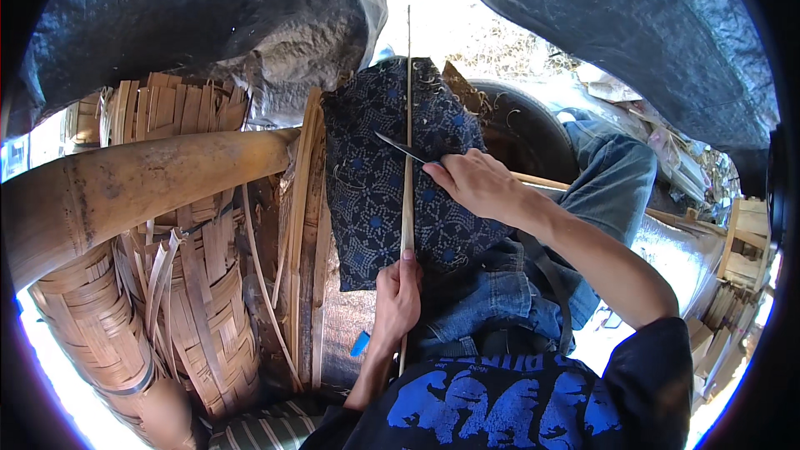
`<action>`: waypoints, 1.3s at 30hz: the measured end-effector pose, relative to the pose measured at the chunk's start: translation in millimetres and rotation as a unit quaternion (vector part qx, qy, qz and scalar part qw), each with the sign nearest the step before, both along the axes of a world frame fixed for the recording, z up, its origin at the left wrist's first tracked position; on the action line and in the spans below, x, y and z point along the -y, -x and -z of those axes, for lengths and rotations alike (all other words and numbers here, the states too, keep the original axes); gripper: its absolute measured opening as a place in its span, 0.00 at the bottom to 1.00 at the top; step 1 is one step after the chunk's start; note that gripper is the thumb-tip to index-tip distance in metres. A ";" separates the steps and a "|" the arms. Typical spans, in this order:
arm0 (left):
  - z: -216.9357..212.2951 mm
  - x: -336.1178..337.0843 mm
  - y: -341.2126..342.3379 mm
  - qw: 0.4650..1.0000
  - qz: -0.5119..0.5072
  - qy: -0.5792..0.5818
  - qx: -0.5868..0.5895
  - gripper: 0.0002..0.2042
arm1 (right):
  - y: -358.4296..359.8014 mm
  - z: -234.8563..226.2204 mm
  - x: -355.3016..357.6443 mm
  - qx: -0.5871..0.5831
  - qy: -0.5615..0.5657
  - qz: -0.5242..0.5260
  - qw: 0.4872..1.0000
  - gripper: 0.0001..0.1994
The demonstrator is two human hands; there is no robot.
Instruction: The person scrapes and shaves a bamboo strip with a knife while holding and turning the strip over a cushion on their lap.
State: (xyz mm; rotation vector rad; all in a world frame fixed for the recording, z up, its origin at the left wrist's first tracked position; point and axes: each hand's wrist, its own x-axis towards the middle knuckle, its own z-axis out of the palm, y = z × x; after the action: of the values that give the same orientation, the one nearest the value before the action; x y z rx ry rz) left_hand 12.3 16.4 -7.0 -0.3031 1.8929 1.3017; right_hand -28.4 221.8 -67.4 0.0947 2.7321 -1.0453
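Note:
A long, thin bamboo strip (pixel 408 200) runs away from me over a dark blue patterned cloth (pixel 367 200) spread on my lap. My left hand (pixel 399 293) is closed on the strip near its close end, thumb on top. My right hand (pixel 475 186) grips a knife, its handle hidden in the fist. The knife blade (pixel 398 147) points to the far left and crosses the strip about midway along the cloth. Fine shavings lie scattered on the cloth, mostly toward its far edge.
At the left, a thick bamboo pole (pixel 158 175) passes over woven bamboo baskets (pixel 200 308). Upright bamboo slats (pixel 304 242) stand beside the cloth. A dark round tyre-like rim (pixel 533 129) lies beyond my right hand. Dark plastic sheeting (pixel 617 25) hangs overhead. Wooden pieces (pixel 746 233) are at the right.

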 end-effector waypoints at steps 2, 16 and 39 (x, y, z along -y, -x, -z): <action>-2.0 2.6 -10.8 1.000 0.006 -0.005 -0.005 0.25 | 7.6 -3.4 -0.9 0.039 0.027 0.034 0.998 0.22; 13.9 3.5 14.9 0.989 -0.068 -0.114 0.070 0.25 | 5.5 -4.3 -27.3 -0.069 0.157 0.111 0.979 0.20; 4.3 -1.1 16.3 0.997 -0.030 -0.036 0.065 0.24 | 21.4 20.5 -55.7 0.084 0.172 -0.040 0.981 0.22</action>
State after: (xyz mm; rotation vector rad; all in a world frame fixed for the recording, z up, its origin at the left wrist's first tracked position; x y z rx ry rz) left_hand -4.0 17.5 -11.4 -0.4006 1.7363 1.3532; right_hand -49.9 277.6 -88.0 0.0170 2.3474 -1.3991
